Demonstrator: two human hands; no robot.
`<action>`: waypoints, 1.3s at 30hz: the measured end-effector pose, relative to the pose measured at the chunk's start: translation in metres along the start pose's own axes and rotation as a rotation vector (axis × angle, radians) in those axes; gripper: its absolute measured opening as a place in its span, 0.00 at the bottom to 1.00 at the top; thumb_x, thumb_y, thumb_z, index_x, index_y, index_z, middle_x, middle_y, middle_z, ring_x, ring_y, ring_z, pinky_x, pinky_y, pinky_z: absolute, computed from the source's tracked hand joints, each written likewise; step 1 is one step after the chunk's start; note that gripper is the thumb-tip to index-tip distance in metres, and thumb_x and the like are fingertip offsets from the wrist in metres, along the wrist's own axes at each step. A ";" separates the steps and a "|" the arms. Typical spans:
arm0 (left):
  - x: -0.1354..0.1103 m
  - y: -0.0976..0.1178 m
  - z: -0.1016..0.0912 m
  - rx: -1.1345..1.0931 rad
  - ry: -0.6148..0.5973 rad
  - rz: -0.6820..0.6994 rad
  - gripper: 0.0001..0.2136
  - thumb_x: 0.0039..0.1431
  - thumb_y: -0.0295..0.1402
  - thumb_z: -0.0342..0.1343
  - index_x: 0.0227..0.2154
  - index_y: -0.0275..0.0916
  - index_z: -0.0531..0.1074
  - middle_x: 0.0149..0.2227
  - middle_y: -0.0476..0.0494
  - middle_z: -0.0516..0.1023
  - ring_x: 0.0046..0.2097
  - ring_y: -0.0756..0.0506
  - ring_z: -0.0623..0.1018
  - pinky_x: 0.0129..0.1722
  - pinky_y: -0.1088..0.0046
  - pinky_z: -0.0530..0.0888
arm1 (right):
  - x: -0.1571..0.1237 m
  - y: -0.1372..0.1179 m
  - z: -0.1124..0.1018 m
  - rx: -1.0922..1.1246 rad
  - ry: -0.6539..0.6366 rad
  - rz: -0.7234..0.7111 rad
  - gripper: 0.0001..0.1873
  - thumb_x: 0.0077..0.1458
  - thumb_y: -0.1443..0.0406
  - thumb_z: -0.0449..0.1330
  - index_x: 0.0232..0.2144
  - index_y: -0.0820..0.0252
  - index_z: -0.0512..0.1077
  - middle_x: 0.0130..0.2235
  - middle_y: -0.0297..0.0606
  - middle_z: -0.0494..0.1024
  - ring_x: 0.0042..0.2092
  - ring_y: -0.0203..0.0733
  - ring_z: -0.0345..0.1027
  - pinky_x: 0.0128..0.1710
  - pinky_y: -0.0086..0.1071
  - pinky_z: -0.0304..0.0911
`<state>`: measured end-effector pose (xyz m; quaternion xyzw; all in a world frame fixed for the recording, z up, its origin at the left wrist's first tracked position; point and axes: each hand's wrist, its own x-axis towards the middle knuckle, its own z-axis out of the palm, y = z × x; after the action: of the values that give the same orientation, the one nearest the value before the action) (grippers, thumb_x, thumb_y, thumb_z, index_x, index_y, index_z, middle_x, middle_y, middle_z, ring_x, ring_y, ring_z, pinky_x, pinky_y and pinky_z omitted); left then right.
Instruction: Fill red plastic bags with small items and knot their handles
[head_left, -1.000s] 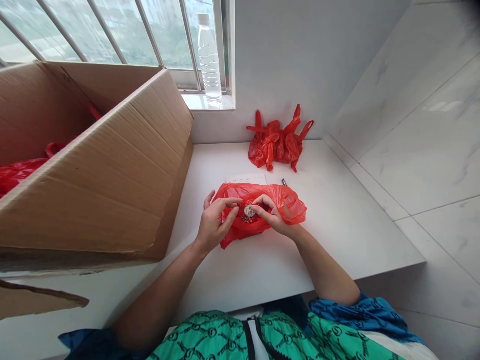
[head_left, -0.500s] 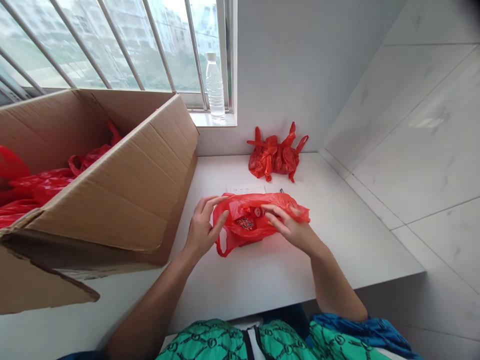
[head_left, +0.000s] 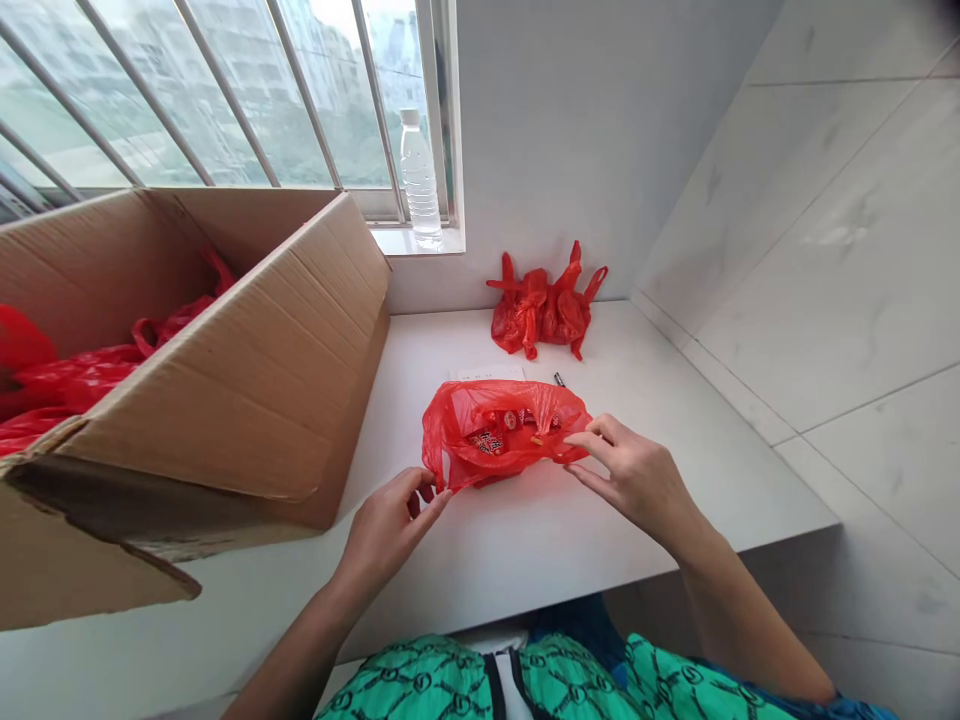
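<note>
A red plastic bag (head_left: 465, 400) lies on the white table with its mouth open toward me. Inside it are small red packets (head_left: 487, 442), one with dark printed lettering, partly covered by the film. My left hand (head_left: 394, 520) pinches the bag's handle at the near left corner between thumb and fingers. At the right end of the bag, my right hand (head_left: 626, 470) has its fingers and thumb closed around the edge of the film.
On the left stands a large open cardboard box (head_left: 247, 400) holding red plastic bags (head_left: 82, 375). Knotted red bags (head_left: 544, 310) sit by the wall. Behind the open bag lie white paper (head_left: 491, 373) and a pen (head_left: 559, 380). A water bottle (head_left: 420, 185) stands on the windowsill.
My right hand has come out of the bag's mouth to its right edge. My left hand has moved down toward me from the left rim to the handle and taken hold of it.
</note>
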<state>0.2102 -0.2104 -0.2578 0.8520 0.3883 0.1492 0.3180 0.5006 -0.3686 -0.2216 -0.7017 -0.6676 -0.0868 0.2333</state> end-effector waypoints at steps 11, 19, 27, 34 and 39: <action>0.048 0.067 -0.076 -0.495 0.565 0.357 0.07 0.57 0.37 0.64 0.35 0.41 0.74 0.35 0.48 0.75 0.38 0.49 0.74 0.39 0.74 0.73 | 0.104 0.024 -0.029 0.874 0.454 0.112 0.10 0.59 0.54 0.59 0.31 0.52 0.69 0.50 0.38 0.73 0.52 0.47 0.68 0.47 0.42 0.65; 0.107 0.095 -0.083 -0.717 0.653 0.460 0.16 0.61 0.39 0.60 0.50 0.46 0.72 0.49 0.43 0.76 0.48 0.47 0.77 0.41 0.75 0.75 | 0.145 0.010 -0.017 1.340 0.561 0.174 0.15 0.61 0.49 0.54 0.42 0.50 0.68 0.55 0.39 0.73 0.60 0.50 0.63 0.56 0.48 0.62; 0.119 0.098 -0.064 -0.616 0.341 0.507 0.21 0.68 0.44 0.48 0.62 0.48 0.61 0.38 0.44 0.79 0.38 0.46 0.79 0.39 0.67 0.76 | 0.141 -0.012 -0.009 1.306 0.318 0.090 0.28 0.58 0.50 0.60 0.58 0.45 0.63 0.62 0.38 0.66 0.54 0.47 0.69 0.54 0.45 0.66; 0.120 0.084 -0.040 -0.643 0.026 0.403 0.28 0.66 0.56 0.40 0.56 0.43 0.69 0.22 0.51 0.69 0.23 0.50 0.69 0.27 0.72 0.70 | 0.140 -0.038 0.019 1.034 0.018 0.012 0.29 0.49 0.52 0.70 0.53 0.47 0.72 0.60 0.39 0.62 0.62 0.48 0.58 0.62 0.44 0.58; 0.116 0.073 -0.040 -0.610 -0.198 0.436 0.35 0.63 0.62 0.32 0.52 0.41 0.73 0.24 0.47 0.71 0.25 0.47 0.70 0.26 0.70 0.69 | 0.144 -0.050 0.042 1.247 -0.139 0.034 0.16 0.55 0.49 0.63 0.35 0.54 0.77 0.39 0.37 0.73 0.41 0.41 0.71 0.41 0.37 0.71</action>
<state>0.3075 -0.1416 -0.1792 0.7910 0.1033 0.2391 0.5536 0.4571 -0.2207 -0.1856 -0.4481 -0.5951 0.3686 0.5561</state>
